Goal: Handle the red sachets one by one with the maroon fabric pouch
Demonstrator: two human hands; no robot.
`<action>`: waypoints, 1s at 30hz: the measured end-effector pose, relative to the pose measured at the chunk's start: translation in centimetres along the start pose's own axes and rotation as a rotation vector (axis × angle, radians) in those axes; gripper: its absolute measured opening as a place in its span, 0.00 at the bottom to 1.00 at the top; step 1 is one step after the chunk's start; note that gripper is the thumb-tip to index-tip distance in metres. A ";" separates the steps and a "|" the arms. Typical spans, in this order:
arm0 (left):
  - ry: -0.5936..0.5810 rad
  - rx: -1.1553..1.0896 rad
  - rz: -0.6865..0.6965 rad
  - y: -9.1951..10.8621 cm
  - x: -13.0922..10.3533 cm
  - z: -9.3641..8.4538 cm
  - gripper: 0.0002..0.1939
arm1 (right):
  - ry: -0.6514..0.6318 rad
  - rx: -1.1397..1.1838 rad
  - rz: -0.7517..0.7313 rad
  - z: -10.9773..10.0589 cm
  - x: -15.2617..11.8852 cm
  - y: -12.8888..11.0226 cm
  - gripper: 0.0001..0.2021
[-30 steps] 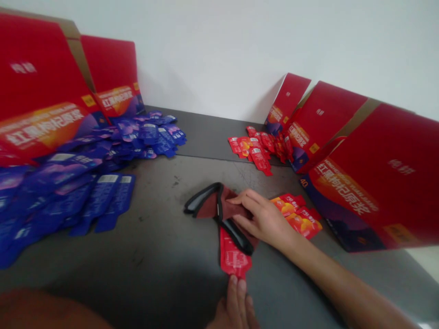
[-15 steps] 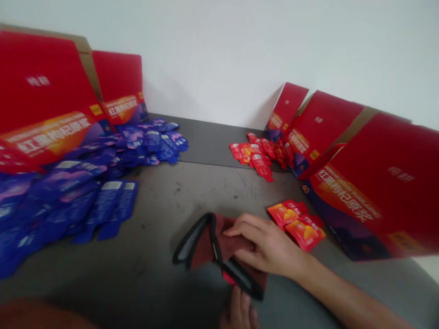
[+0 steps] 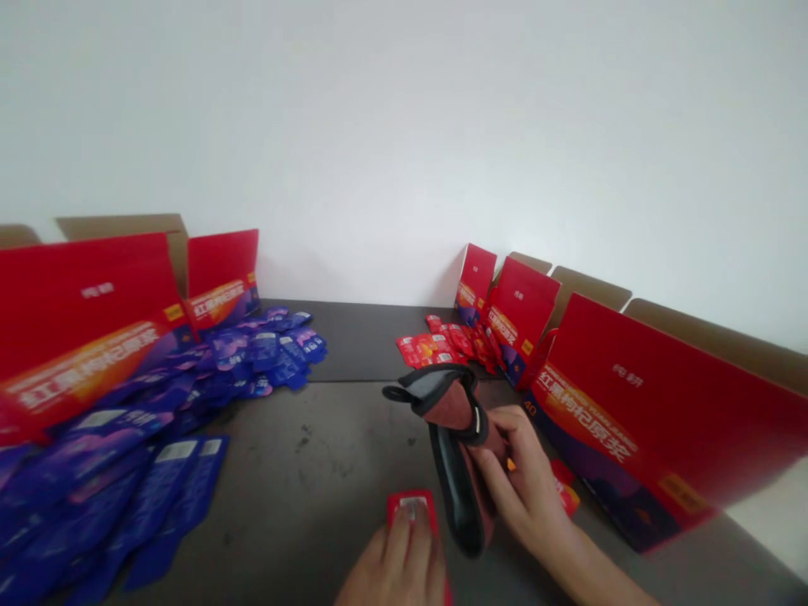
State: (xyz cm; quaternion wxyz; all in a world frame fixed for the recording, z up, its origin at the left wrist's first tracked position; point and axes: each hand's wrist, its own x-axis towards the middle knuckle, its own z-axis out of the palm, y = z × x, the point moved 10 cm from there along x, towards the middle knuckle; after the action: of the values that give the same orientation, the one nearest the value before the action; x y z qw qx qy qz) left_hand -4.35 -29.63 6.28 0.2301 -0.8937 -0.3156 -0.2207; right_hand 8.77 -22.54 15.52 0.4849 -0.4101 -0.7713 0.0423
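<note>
My right hand (image 3: 523,471) is closed round a reddish-brown cloth item (image 3: 464,412) with black edging and a grey lining, which is folded over and lifted off the table. To its left, at the bottom middle, my left hand (image 3: 401,560) lies over a red packet (image 3: 410,502) on the grey table (image 3: 303,480), its fingers together on top of the packet. Part of another red and orange packet (image 3: 565,488) shows behind my right wrist.
Blue packets (image 3: 126,446) are heaped on the left before open red boxes (image 3: 94,295). At the back right, red packets (image 3: 442,341) lie beside more open red boxes (image 3: 631,396). A white wall (image 3: 379,151) stands behind the table.
The view has tilted up. My right hand has raised and turned the cloth item. My left hand, low beside the cloth before, now shows more fully on the red packet.
</note>
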 end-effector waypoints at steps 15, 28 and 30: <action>-0.669 -0.654 0.073 -7.0 2.1 3.3 0.40 | -0.032 0.013 0.123 -0.3 0.4 2.8 0.04; -0.798 -0.830 -0.115 -10.2 2.5 4.3 0.21 | 0.056 -0.008 0.128 -1.5 0.4 3.7 0.06; -0.801 -0.846 -0.131 -12.1 2.8 2.9 0.16 | 0.113 0.016 0.125 -1.9 0.3 3.6 0.06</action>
State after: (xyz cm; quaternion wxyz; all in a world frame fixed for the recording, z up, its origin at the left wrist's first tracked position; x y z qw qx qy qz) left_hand -9.69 -18.38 8.78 -0.2980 -0.9003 -0.3169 0.0135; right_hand 12.38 -20.60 15.04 0.5273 -0.4551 -0.7154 0.0555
